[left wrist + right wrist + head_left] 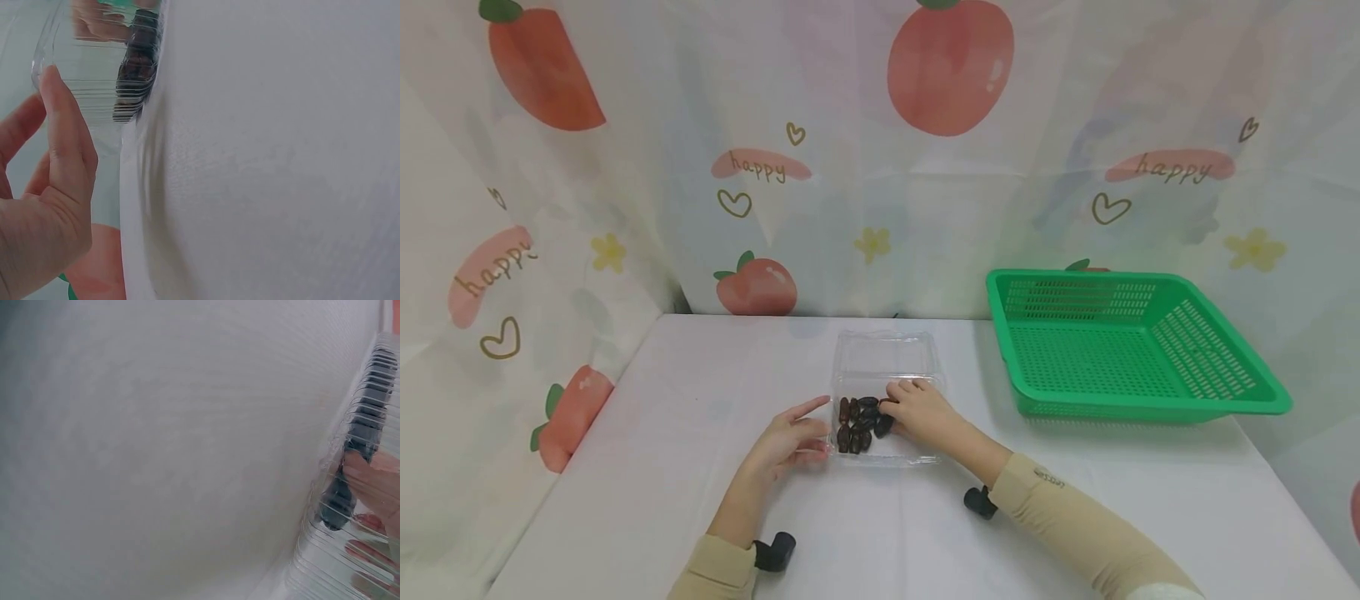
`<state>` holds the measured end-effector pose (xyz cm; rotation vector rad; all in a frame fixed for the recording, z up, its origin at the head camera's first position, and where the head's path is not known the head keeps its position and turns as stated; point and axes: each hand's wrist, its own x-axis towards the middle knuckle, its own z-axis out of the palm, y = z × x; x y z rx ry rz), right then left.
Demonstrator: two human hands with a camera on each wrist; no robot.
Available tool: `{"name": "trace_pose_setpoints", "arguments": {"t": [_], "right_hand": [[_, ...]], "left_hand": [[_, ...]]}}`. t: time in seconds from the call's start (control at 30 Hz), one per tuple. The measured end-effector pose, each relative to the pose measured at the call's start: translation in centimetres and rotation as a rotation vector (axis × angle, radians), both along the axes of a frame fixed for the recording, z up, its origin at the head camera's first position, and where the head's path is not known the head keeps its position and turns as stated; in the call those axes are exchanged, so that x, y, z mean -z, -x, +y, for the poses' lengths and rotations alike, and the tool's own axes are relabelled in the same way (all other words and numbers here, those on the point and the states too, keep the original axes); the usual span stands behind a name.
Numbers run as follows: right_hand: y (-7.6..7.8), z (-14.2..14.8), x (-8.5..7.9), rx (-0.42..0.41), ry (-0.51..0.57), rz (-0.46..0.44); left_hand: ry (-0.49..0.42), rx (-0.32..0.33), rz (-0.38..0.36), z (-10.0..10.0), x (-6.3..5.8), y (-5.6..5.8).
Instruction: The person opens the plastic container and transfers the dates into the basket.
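At the bottom edge of the frame, left of centre, a beige sleeve reaches up, with a black mount at its cuff; a second sleeve slants in from the lower right, with a similar mount below its cuff. Both arms lie over the white table.

Just below the centre of the frame, the left hand is beside the clear box, its fingers spread and gripping nothing; in the left wrist view a fingertip meets the box's edge. The right hand reaches into the box from the right, thumb against a dark date at the right of the group (whether it pinches that one or merely touches it, I cannot tell).

The dates, glossy and brown to nearly black, sit close together in the left part of the box, low in the middle of the frame. Beyond them the lid lies folded back toward the top of the frame.

Right of centre, a green basket with slotted sides stands on the table. Behind everything, across the upper frame, hangs a pale cloth printed with red fruit, yellow flowers, hearts and "happy".
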<state>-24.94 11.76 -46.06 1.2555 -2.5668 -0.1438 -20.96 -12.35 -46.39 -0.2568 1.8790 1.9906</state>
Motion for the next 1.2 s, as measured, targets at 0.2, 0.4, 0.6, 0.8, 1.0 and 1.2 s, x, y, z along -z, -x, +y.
{"name": "trace_pose_setpoints", "arguments": {"t": [0.2,0.4,0.6,0.8,1.0,1.2], "right_hand": [[0.2,-0.2,0.0,0.005,-0.041,-0.003],[0.1,-0.2,-0.2,-0.01,-0.063,0.007],[0.0,-0.1,-0.3,-0.03,-0.066,0.009],[-0.1,0.0,-0.6,-0.034,-0.059,0.001],[-0.1,0.6,-1.2,-0.049,-0.04,0.066],[-0.3,1.2,-2.4,-0.039,-0.012,0.105]], "left_hand": [[-0.006,0.003,0.011,0.0,-0.1,0.1],[0.01,-0.011,0.002,0.1,-0.2,0.1],[0.024,-0.018,-0.006,0.2,-0.2,0.0],[0.017,-0.02,-0.005,0.3,-0.3,0.1],[0.046,-0.027,0.007,0.5,-0.5,-0.1],[0.026,-0.007,0.014,0.3,-0.5,-0.2]]}}
